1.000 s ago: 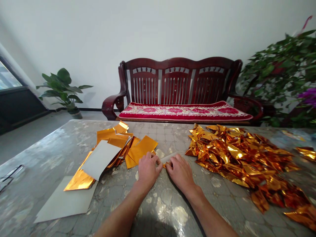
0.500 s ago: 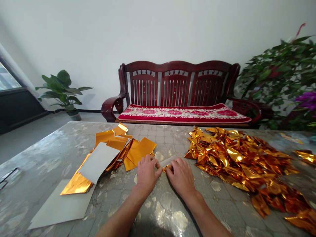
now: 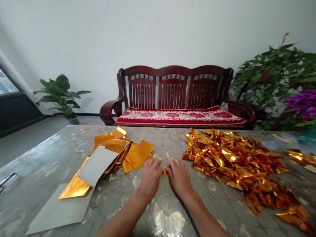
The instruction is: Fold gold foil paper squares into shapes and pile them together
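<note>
My left hand (image 3: 150,177) and my right hand (image 3: 179,177) rest side by side on the table, both pinching one small gold foil sheet (image 3: 166,170) between their fingertips. Only a sliver of gold shows between the hands; the remainder is hidden under the fingers. A fanned stack of flat gold foil sheets (image 3: 118,149) lies just left of my left hand. A big heap of folded gold foil pieces (image 3: 234,161) spreads out to the right of my right hand.
The marbled table (image 3: 160,210) carries pale grey sheets (image 3: 56,209) at the front left. Behind it stand a dark red wooden bench (image 3: 172,95) with a red cushion, a potted plant (image 3: 61,93) on the left, and leafy plants (image 3: 278,75) on the right.
The pale strip of the sheet that stuck out behind my fingers has disappeared under my hands. My view has tilted slightly upward.
</note>
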Demonstrator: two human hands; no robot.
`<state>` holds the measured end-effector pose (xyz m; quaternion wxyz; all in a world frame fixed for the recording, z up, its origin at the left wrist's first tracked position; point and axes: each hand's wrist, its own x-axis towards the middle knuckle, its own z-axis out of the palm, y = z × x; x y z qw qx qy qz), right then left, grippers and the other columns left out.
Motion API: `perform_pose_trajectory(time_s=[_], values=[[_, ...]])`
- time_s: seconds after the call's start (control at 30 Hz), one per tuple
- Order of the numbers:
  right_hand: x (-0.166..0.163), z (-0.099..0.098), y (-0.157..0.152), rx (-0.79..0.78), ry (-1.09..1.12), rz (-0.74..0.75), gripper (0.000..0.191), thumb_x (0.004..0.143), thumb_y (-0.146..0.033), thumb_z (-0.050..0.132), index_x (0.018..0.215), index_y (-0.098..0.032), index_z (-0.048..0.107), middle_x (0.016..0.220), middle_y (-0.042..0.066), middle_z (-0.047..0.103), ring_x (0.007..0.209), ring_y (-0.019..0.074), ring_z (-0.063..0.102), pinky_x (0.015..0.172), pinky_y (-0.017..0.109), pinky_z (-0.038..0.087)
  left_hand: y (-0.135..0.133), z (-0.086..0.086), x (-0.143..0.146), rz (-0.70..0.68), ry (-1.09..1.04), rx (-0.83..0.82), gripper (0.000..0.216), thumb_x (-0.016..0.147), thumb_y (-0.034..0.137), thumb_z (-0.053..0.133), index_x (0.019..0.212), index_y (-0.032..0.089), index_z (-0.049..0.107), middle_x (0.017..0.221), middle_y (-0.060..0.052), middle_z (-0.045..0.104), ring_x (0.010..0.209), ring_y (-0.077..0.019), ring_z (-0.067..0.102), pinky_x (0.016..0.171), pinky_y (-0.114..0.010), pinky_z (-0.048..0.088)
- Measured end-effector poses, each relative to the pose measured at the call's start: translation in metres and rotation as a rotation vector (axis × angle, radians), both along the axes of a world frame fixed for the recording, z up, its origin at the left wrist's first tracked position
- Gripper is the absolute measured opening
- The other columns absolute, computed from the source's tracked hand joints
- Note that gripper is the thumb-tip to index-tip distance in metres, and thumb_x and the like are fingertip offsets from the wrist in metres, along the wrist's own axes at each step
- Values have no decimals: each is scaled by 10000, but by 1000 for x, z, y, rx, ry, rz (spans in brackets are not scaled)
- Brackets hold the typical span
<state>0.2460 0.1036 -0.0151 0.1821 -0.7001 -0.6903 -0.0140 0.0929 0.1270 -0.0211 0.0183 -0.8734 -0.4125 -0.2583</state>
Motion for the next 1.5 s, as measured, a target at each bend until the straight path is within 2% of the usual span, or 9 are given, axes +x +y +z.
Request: perform_pose_trajectory(time_s=[0.17, 0.37, 0.57, 0.7, 0.83, 1.1, 1.27, 1.37, 1.5], values=[[24, -1, 0, 90, 172, -125, 135, 954, -221, 474, 915, -198, 601, 969, 61, 604, 956, 212, 557, 850, 304, 402, -10, 5, -4, -111, 78, -3, 145, 902, 120, 575, 967, 203, 674, 1098, -51, 632, 1166, -239, 507, 998, -409, 432], [39, 8, -4, -27, 114, -186, 166, 947, -291, 501, 911, -191, 629, 964, 72, 610, 955, 216, 577, 826, 304, 391, -20, 8, 0, -10, 303, -87, 187, 970, 193, 480, 906, 193, 656, 913, -56, 653, 878, -233, 604, 757, -375, 490], [32, 13, -5, -56, 40, -166, 159, 927, -318, 544, 881, -203, 644, 952, 69, 609, 938, 220, 566, 794, 303, 374, -23, 3, 5, -9, 279, -137, 162, 973, 205, 493, 945, 217, 652, 908, -49, 655, 853, -214, 614, 736, -338, 473], [26, 14, -3, -61, 25, -150, 126, 911, -300, 571, 899, -200, 646, 962, 67, 609, 956, 226, 556, 804, 301, 372, -23, 6, 6, -3, 260, -128, 150, 961, 266, 532, 883, 223, 652, 885, -43, 651, 884, -237, 605, 763, -371, 469], [22, 14, 1, -57, 44, -163, 178, 928, -331, 556, 1009, -195, 637, 1011, 76, 611, 978, 232, 557, 801, 302, 373, -18, 11, 7, -55, 207, -134, 126, 948, 301, 563, 909, 207, 637, 985, -36, 654, 964, -236, 584, 840, -379, 473], [16, 15, 8, -58, 42, -161, 136, 915, -319, 555, 914, -202, 625, 974, 65, 639, 914, 216, 581, 752, 295, 359, -13, 14, 6, -134, 128, -235, 133, 980, 272, 502, 901, 201, 582, 989, -26, 649, 964, -196, 569, 866, -320, 463], [15, 20, 12, -122, 158, -171, 105, 896, -280, 554, 942, -211, 619, 935, 29, 690, 878, 188, 623, 696, 270, 352, -16, 12, 9, -106, 169, -295, 80, 973, 219, 494, 940, 202, 566, 1037, -28, 627, 986, -197, 561, 873, -317, 460], [16, 21, 14, -165, 201, -173, 181, 884, -319, 573, 1021, -218, 636, 967, 35, 706, 907, 195, 639, 699, 269, 364, -18, 11, 12, -77, 159, -342, 75, 966, 206, 494, 980, 209, 568, 1065, -27, 617, 1007, -200, 565, 884, -324, 468], [15, 22, 15, -186, 156, -163, 183, 882, -366, 569, 955, -231, 668, 994, 52, 712, 933, 221, 645, 689, 284, 365, -21, 12, 15, -62, 156, -366, 123, 952, 179, 497, 1037, 214, 578, 1085, -41, 616, 1045, -209, 565, 925, -342, 469]])
